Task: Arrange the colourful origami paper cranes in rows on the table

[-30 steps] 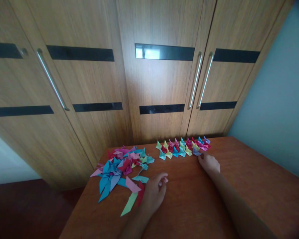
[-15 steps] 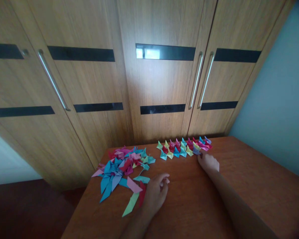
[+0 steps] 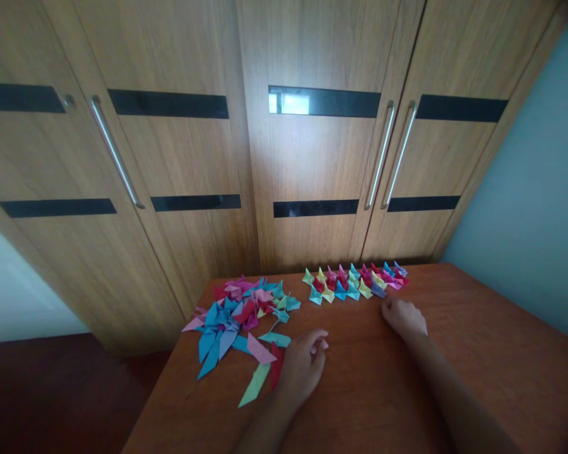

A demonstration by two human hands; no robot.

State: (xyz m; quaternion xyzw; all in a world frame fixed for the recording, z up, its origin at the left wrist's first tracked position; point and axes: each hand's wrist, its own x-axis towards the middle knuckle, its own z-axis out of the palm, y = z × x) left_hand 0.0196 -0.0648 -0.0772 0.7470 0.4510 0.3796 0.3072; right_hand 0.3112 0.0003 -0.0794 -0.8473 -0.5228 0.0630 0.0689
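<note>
A loose heap of coloured folded paper pieces lies on the left part of the wooden table. A tidy double row of small folded paper pieces stands at the table's far edge. My left hand rests beside the heap with fingers curled round a small pale pink paper piece. My right hand lies on the table just in front of the row's right end, fingers curled, nothing visible in them.
A wooden wardrobe with long metal handles and dark strips stands right behind the table. A pale blue wall is at the right. Dark floor shows left of the table.
My right hand has drawn back a little from the row's right end. The view has shifted slightly. My left hand keeps its place.
</note>
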